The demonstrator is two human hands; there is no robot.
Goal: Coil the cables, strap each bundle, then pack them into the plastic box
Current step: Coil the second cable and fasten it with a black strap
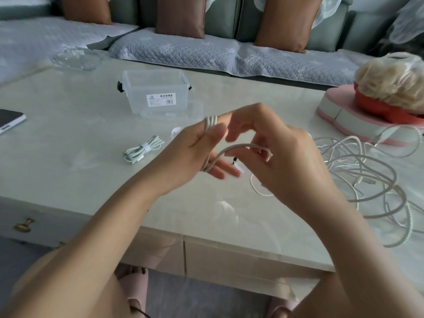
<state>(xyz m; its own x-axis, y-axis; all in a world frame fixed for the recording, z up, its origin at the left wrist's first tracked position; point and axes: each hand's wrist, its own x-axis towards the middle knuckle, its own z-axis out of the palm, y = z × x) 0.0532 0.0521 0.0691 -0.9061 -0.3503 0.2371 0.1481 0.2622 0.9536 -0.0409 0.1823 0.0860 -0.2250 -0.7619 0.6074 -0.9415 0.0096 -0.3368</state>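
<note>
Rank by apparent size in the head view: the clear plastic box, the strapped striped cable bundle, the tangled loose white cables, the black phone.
1. tangled loose white cables
2. clear plastic box
3. strapped striped cable bundle and black phone: unranked, the frame edge cuts the phone off.

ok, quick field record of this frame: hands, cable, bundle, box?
left hand: holds cable looped round its fingers
right hand: pinches the same cable's free run
strapped bundle: one, on table, left of the hands
plastic box: behind hands, no bundle seen inside
loose cables: tangled on table at right
</note>
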